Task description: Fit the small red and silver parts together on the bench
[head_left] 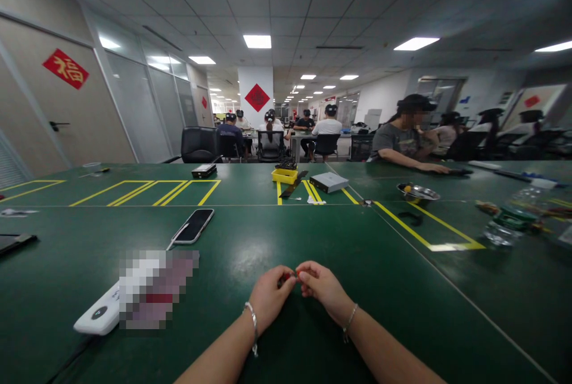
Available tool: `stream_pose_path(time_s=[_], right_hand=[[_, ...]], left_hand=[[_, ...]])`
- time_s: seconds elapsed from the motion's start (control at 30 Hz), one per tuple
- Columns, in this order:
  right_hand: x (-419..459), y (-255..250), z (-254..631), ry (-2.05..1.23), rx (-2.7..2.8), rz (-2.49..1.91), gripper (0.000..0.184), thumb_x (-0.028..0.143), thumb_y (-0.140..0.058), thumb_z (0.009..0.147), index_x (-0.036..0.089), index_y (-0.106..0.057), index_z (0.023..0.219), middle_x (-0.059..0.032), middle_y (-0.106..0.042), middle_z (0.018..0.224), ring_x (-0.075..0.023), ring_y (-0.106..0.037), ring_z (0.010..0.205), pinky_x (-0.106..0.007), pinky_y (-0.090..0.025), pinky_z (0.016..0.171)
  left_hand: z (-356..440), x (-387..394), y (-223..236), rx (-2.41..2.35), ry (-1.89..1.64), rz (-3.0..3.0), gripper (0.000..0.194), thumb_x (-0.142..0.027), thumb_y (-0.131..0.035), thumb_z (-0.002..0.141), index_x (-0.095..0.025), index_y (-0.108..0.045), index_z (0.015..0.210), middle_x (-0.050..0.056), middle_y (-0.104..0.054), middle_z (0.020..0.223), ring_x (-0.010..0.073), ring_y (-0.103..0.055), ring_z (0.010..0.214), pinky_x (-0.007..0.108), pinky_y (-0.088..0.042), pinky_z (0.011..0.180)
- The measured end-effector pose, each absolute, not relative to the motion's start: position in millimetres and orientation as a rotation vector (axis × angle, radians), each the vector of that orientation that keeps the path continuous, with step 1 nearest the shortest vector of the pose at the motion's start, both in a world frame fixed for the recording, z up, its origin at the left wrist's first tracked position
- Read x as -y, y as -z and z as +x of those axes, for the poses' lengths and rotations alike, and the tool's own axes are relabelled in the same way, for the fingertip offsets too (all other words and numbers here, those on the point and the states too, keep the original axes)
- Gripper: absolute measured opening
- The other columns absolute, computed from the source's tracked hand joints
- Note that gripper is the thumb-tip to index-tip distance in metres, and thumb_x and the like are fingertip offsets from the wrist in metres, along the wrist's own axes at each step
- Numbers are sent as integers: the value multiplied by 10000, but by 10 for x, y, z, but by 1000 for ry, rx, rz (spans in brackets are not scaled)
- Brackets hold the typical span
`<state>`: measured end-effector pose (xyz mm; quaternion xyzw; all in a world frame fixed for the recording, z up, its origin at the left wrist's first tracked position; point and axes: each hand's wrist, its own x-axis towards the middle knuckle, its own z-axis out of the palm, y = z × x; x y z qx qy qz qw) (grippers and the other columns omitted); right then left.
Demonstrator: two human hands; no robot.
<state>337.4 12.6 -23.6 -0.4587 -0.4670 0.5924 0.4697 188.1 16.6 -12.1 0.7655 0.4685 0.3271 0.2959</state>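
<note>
My left hand (270, 297) and my right hand (324, 288) meet just above the green work table (236, 235), close to its front edge. Between their fingertips they pinch a small red and dark object (286, 277), mostly hidden by my fingers, so its shape is unclear. A thin bracelet circles each wrist. To the left of my hands lie a black smartphone (193, 226) and a white remote-like device (99, 315), which is partly blurred out.
Farther along the table are a yellow bin (285, 176), a white flat box (329, 182) and a metal bowl (419, 193). Yellow tape lines mark the tabletop. A co-worker (400, 136) sits at the right with one arm on the table. Several people sit farther back.
</note>
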Motion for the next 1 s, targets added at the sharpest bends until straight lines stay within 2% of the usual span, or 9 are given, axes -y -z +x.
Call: stream_pose_path(time_s=[0.13,0.3,0.63,0.8,1.0], right_hand=[[-133,272,3373,-1428,1152,-1123,228,273,-589,605,153,-504,779,35,-531,603,-52,-462,481,-207,-384,492],[-92,225,3331,-1352,1209,-1233,184,276,-577,607,133,-559,721,4,-566,604,-65,-477,497,-213,-388,503],[-8,165,3222,-1198,1198,-1318,279,313,-574,618,116,-646,802,-51,-633,706,-92,-505,557,-225,-399,554],[15,203,3194,-1169,1218,-1315,361,377,-523,668,128,-634,903,-57,-640,759,-122,-533,634,-241,-416,598],[11,253,3193,-1159,1294,-1303,397,404,-519,665,146,-616,951,-60,-640,821,-153,-553,689,-273,-435,632]], left_hand=[[1897,-203,196,-1288,-915,2034,132,-240,-538,646,-195,-558,769,-13,-574,733,129,-510,674,233,-372,616],[1918,-214,220,-1293,-996,2019,111,-154,-548,603,-185,-528,707,-21,-540,710,125,-496,671,236,-374,614],[1963,-173,189,-1306,-1063,2013,118,-143,-547,604,-185,-504,706,-29,-510,693,113,-480,651,228,-373,603],[1971,-174,214,-1335,-1081,1991,149,-119,-530,600,-185,-494,729,-31,-498,681,111,-473,645,222,-364,597],[1953,-190,222,-1404,-1076,1953,149,-104,-523,591,-183,-491,712,-43,-486,633,100,-458,596,209,-336,548]])
